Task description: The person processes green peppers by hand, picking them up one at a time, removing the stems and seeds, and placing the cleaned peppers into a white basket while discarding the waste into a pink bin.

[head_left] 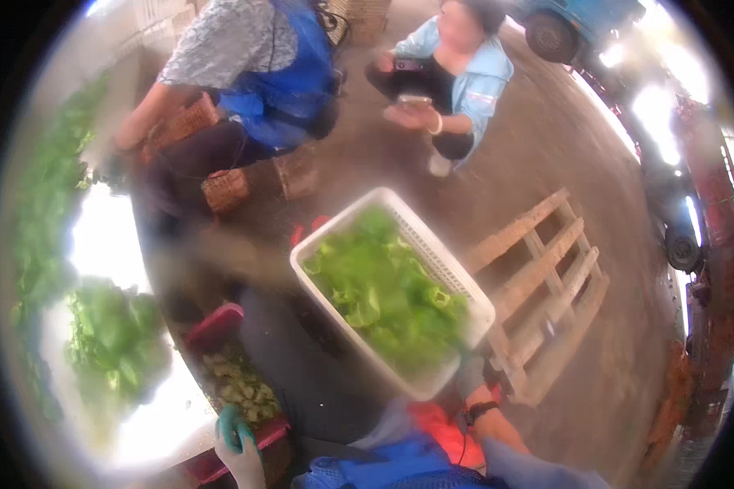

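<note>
A white plastic basket filled with green peppers stands in front of me, its slotted side facing right. My right hand, in a grey glove with a dark band at the wrist, is on the basket's near right corner; its fingertips are blurred against the rim. My left hand, in a green-and-white glove, is beside the near edge of a bright white tabletop. Its fingers are bent, and I cannot tell whether they hold anything. Just beyond it is a dark red container holding pale green scraps.
More green peppers are heaped on the tabletop at left. A wooden pallet lies right of the basket. One person in a blue apron sits ahead; another in a light blue jacket crouches beyond. A truck wheel shows far right.
</note>
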`<state>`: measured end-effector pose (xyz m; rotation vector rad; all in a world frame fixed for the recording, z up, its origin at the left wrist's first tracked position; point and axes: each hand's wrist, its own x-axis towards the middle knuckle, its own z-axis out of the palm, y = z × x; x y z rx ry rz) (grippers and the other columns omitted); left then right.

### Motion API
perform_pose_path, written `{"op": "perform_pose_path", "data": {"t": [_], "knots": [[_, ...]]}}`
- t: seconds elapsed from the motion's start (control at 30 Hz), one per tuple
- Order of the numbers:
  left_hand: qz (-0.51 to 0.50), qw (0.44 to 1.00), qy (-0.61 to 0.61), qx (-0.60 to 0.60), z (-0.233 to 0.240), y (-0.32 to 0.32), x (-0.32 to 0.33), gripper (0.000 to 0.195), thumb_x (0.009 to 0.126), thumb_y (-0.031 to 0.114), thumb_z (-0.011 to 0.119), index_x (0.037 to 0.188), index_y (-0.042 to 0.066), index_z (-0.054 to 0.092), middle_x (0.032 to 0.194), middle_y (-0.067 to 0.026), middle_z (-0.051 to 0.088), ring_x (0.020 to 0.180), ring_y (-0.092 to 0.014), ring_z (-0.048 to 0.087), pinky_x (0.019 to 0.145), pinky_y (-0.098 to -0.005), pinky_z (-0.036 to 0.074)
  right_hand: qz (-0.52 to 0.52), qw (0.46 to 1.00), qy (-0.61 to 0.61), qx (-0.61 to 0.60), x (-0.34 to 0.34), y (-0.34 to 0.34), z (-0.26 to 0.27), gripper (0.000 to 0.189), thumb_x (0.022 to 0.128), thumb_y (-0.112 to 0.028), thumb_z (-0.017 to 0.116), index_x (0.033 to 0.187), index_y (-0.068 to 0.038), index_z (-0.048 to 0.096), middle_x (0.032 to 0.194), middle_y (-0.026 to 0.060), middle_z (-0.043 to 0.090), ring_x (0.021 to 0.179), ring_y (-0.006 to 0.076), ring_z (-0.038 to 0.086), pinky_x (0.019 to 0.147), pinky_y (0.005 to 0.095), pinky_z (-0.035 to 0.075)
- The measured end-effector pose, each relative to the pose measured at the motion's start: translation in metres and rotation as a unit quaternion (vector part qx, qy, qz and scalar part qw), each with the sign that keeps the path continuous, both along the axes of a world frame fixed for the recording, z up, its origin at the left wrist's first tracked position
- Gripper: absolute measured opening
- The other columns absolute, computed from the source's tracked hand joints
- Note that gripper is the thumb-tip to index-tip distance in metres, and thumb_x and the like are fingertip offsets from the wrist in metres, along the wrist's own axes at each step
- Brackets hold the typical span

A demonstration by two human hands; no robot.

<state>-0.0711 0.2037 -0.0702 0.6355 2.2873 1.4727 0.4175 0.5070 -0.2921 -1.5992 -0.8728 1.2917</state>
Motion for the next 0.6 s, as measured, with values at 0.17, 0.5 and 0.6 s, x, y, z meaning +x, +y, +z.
{"op": "perform_pose_path", "data": {"t": [0.17, 0.5, 0.6], "knots": [[-0.017, 0.995, -0.028, -0.093, 0.014, -0.002, 0.006, 0.053, 0.090, -0.011, 0.053, 0.141, -0.011, 0.067, 0.133, -0.0202, 0.071, 0.121, -0.026, 0.070, 0.105, -0.0360, 0.055, 0.021, 0.952, -0.297, -0.067, -0.017, 0.017, -0.010, 0.032, 0.102, -0.026, 0.076, 0.125, -0.004, 0.074, 0.085, 0.0131, 0.074, 0.072, 0.0320, 0.071, 0.067, 0.0470, 0.059], [-0.033, 0.991, 0.053, -0.119, 0.008, -0.025, 0.002, 0.050, 0.088, -0.006, 0.061, 0.137, -0.002, 0.072, 0.122, -0.0189, 0.073, 0.112, -0.033, 0.072, 0.099, -0.0421, 0.058, -0.071, 0.990, 0.063, -0.106, -0.148, 0.021, 0.133, 0.006, 0.101, -0.009, 0.070, 0.098, -0.004, 0.068, 0.076, 0.0083, 0.065, 0.058, 0.0290, 0.063, 0.056, 0.0459, 0.053], [-0.068, 0.989, 0.073, -0.110, -0.003, 0.012, 0.009, 0.049, 0.089, -0.005, 0.062, 0.137, -0.003, 0.071, 0.121, -0.0199, 0.073, 0.110, -0.035, 0.073, 0.099, -0.0425, 0.058, -0.122, 0.965, 0.119, -0.198, -0.060, 0.025, 0.077, 0.009, 0.099, -0.007, 0.069, 0.091, -0.003, 0.068, 0.079, 0.0099, 0.067, 0.062, 0.0282, 0.064, 0.061, 0.0435, 0.053]]}}
